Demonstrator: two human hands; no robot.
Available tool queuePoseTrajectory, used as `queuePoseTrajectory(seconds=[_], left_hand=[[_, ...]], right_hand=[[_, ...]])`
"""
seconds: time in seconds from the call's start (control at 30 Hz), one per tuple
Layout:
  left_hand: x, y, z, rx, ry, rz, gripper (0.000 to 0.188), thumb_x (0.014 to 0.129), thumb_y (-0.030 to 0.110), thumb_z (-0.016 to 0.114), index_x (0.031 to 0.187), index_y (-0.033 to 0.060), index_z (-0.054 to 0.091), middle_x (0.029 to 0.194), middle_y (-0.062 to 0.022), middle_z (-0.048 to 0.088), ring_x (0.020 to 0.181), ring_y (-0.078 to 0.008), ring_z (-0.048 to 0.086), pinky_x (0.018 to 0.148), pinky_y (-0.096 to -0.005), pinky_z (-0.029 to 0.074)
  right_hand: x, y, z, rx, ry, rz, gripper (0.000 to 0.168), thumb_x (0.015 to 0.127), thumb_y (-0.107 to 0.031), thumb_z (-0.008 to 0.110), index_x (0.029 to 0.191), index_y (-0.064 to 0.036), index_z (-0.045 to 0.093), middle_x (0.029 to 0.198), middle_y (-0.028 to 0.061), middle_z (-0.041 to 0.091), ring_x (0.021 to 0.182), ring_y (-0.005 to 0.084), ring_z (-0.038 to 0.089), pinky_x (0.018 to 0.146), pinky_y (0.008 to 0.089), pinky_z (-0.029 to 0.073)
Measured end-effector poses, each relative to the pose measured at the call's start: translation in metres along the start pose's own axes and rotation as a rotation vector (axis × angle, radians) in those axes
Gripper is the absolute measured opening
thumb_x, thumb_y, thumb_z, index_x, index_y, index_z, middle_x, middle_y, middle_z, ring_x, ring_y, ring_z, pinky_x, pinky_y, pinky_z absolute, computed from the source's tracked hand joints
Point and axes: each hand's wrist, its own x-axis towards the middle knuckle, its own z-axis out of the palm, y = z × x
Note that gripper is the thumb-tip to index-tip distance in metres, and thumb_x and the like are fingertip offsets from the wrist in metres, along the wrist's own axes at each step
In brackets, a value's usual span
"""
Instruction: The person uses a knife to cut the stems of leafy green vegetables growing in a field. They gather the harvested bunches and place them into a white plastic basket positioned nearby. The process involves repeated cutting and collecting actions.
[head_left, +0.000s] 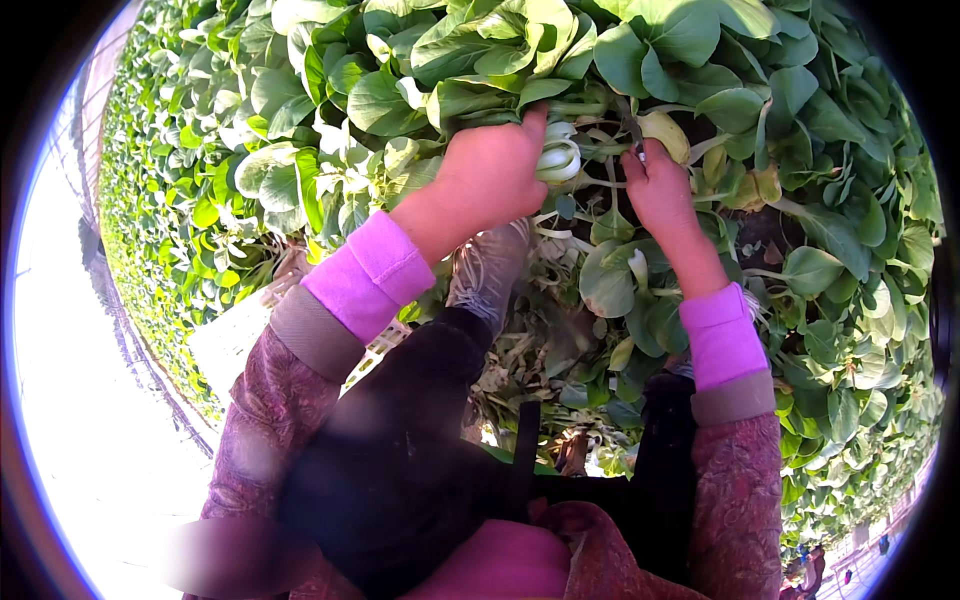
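My left hand (491, 176) is closed around the stems of a leafy green plant, likely bok choy, whose pale base (559, 154) shows just right of my fingers. Its leaves spread forward from my grip. Within a short distance to the right, my right hand (660, 180) grips a small knife (628, 124), its dark narrow blade pointing forward among the stems. A yellowed leaf (664, 136) lies beside the blade. The knife's handle is mostly hidden in my fingers.
Dense leafy greens (840, 127) grow ahead and on both sides. A shoe (491, 270) rests on the ground below my left hand. Fallen leaves (517, 360) lie between my legs. A pale plastic crate (232, 337) stands at the left, partly behind my sleeve.
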Motion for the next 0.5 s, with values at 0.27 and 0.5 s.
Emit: queuePoseTrajectory(seconds=[0.27,0.5], left_hand=[[0.001,-0.007,0.005,-0.072,0.062,-0.013,0.071,0.066,0.019,0.063,0.132,0.0003,0.044,0.082,-0.018,0.067,0.076,-0.0354,0.066,0.068,-0.0435,0.053],[-0.001,-0.017,0.013,-0.176,0.076,-0.015,0.07,0.066,0.02,0.063,0.132,0.0042,0.045,0.086,-0.0204,0.066,0.079,-0.0383,0.065,0.072,-0.0449,0.052]], right_hand=[[0.024,0.015,-0.009,0.061,-0.149,0.133,0.026,0.09,-0.027,0.054,0.099,-0.003,0.055,0.068,0.0114,0.057,0.055,0.0255,0.056,0.048,0.037,0.043],[0.039,-0.014,-0.027,0.186,-0.435,0.402,0.026,0.091,-0.029,0.051,0.105,-0.007,0.053,0.063,0.0023,0.045,0.044,0.0132,0.043,0.037,0.0306,0.033]])
